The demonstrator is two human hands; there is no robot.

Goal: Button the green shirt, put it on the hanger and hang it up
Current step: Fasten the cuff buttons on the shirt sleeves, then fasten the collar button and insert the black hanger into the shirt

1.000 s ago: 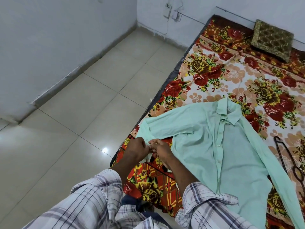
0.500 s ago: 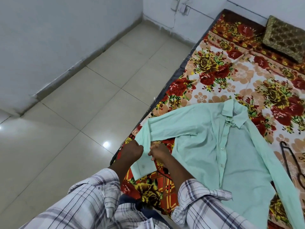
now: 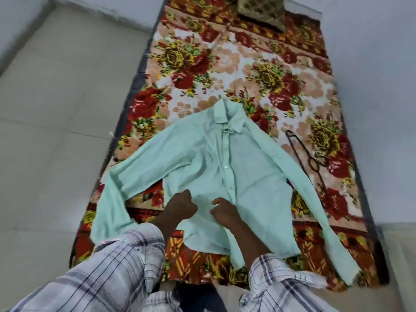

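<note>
Pale tiled floor (image 3: 56, 109) filled the left of the view, and a plain wall (image 3: 378, 86) stood on the right. Between them lay a long flowered blanket (image 3: 225, 64), red, yellow and cream.

The shirt (image 3: 247, 176) was spread flat, front up, on the near half of the blanket. Its collar (image 3: 227, 118) pointed to the far edge and its hem to the near edge. One shirt arm bent at the blanket's left edge and ran back toward the near edge. The other stretched straight to the near right corner. The front edges met down the middle, though blur hid whether every button was done.

The person's plaid sleeves (image 3: 101, 266) came in from the bottom of the view. A brown patterned cushion (image 3: 263, 12) sat at the far edge. The dark hanger (image 3: 294, 149) lay flat near the right edge, just beside the straight shirt arm and apart from both hands.

The left hand (image 3: 181, 204) sat on the shirt's lower front, fingers curled into a fist. The right hand (image 3: 222, 210) sat close beside it, fingers also curled, thumb out. I cannot tell whether either one pinched cloth. Small white buttons (image 3: 226, 167) showed along the front strip above the hands.
</note>
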